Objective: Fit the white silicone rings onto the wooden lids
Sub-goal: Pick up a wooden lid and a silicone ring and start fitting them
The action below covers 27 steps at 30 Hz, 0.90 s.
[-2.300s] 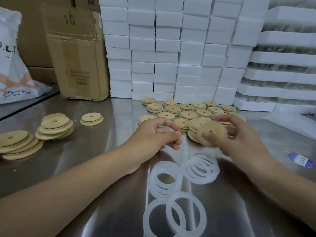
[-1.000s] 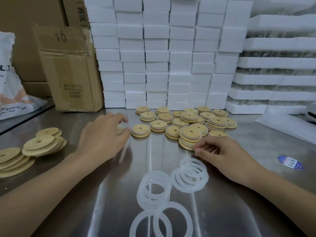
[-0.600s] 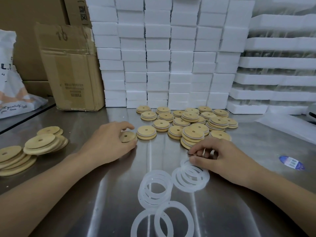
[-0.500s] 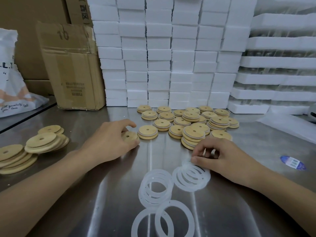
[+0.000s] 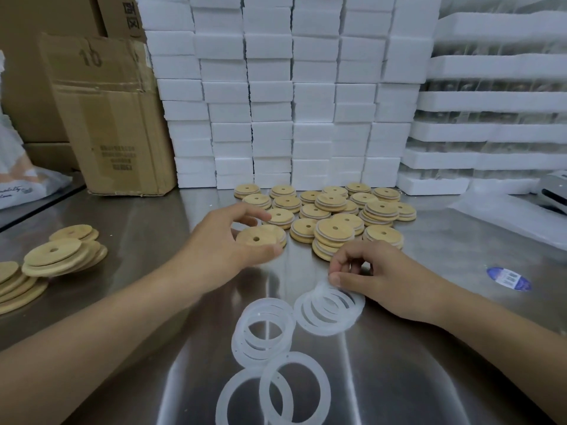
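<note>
My left hand [image 5: 225, 240] holds a bare wooden lid [image 5: 259, 236] with a centre hole between thumb and fingers, just above the steel table. My right hand [image 5: 372, 271] pinches the edge of a white silicone ring [image 5: 320, 289] at the top of a small pile of rings [image 5: 329, 311]. More rings lie nearer me: one pile [image 5: 264, 329] and two overlapping rings [image 5: 276, 391]. Lids fitted with white rings [image 5: 331, 210] are clustered behind my hands. Bare lids are stacked at the left [image 5: 64, 256].
White foam blocks [image 5: 276, 93] are stacked along the back, foam trays [image 5: 491, 118] at the right. A cardboard box [image 5: 107, 118] stands at back left beside a white bag [image 5: 18, 179]. A blue label [image 5: 507, 279] lies on the table [image 5: 122, 286] at the right.
My left hand reached left, took a bare lid and brought it back toward the middle. My right hand dropped to the ring pile and pinched up one ring's edge.
</note>
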### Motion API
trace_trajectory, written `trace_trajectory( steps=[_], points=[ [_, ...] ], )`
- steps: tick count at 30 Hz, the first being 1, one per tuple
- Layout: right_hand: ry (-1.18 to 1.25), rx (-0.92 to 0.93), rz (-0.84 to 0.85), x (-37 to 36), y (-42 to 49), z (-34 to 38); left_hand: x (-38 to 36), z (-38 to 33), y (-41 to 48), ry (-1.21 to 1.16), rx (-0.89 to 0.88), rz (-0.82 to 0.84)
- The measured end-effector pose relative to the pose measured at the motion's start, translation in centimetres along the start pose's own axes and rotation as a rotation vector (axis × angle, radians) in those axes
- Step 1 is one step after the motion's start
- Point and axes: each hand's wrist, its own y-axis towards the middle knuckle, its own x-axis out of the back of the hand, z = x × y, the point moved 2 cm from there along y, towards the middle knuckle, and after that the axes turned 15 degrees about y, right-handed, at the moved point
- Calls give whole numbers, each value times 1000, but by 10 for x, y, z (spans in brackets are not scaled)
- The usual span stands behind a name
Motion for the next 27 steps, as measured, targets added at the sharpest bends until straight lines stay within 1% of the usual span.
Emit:
trace_trajectory(
  steps=[1,5,7,9,11,15,17,19,21,23,27],
  points=[
    [9,-11,2,0,0,0,-3,-2,-1,-93,36,27],
    [116,-18,-42,3,2,2,-15,-7,-2,-617,168,176],
    [234,-14,-77,1,4,3,-21,-12,-3,-724,192,228],
    [369,-13,-129,-1,5,4,-28,-15,-3,-729,198,254],
    [458,-18,-168,-6,5,5,-32,-15,-2,-669,188,245],
    [576,-56,-159,-13,6,7,-36,-14,-2,-481,67,258],
    [704,-62,-170,-16,6,8,-37,-14,-4,-416,12,253],
    [855,-60,-186,-18,8,8,-37,-14,-5,-376,-1,252],
    [953,-56,-200,-22,10,8,-37,-14,-5,-383,0,285],
    [968,-54,-222,-28,12,7,-37,-16,-5,-430,2,366],
    [817,-42,-311,-34,12,5,-34,-18,-6,-510,28,529]
  ],
)
